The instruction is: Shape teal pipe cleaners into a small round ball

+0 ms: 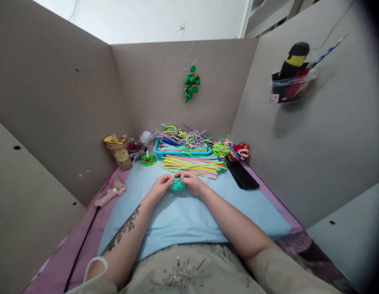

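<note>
Between my hands is a small rounded teal fuzzy piece (pixel 177 185), seemingly made of bent pipe cleaners. My left hand (pixel 162 184) pinches its left side, fingers pressed together. At its upper right edge, the closed fingers of my right hand (pixel 192 182) grip it too. Just beyond my hands lies a row of straight pipe cleaners (pixel 189 164) in yellow, pink and green. A green frog-like pipe-cleaner figure (pixel 148 159) sits farther out to the left. The fingertips hide part of the teal piece.
A blue tray (pixel 159 155) heaped with pipe cleaners stands at the back. On the left are a cup (pixel 119 152) and a pink glue gun (pixel 111 194) with a black cord. A black phone (pixel 242 175) lies right. Grey panels (pixel 183 102) enclose the table; a green ornament (pixel 192 83) hangs behind.
</note>
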The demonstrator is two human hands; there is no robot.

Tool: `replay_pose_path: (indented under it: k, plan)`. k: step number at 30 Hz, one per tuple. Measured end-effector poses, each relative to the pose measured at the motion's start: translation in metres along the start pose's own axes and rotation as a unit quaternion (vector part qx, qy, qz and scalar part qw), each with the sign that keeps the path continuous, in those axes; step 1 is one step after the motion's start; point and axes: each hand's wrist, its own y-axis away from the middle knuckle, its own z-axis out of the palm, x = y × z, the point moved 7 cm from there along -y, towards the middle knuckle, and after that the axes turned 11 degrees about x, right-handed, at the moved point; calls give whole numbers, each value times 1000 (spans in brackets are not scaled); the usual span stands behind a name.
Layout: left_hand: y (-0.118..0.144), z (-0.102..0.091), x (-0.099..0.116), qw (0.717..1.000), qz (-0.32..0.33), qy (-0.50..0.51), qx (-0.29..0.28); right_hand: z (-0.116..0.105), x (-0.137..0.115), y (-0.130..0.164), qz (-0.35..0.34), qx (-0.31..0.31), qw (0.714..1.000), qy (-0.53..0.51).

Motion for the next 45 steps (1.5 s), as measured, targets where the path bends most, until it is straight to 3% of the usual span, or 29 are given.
replay_pose_path:
  k: [7, 13, 19, 27, 31, 34, 40, 45]
  plan:
    - [-4, -15, 8, 979, 100, -141, 109, -12, 2, -4, 23, 56, 998, -26]
    - [-1, -14, 15, 960, 161, -201, 108, -8, -1, -1, 15, 41, 999, -31]
    - [0, -9, 14, 974, 156, -147, 79, -6, 2, -1, 14, 42, 998, -38]
    - [-3, -10, 7, 973, 152, -153, 76, -1, -1, -2, -8, 32, 998, -53]
    - [-7, -12, -1, 980, 126, -132, 81, -5, -1, -4, -31, 56, 997, -33]
    - [-6, -11, 2, 977, 142, -137, 77, -10, -1, -6, -50, 73, 996, 0]
    - [6, -8, 22, 928, 249, -254, 111, -6, -12, -1, -110, 26, 985, 134]
    - [12, 0, 27, 875, 289, -375, 100, -7, -14, 0, -142, 45, 974, 170]
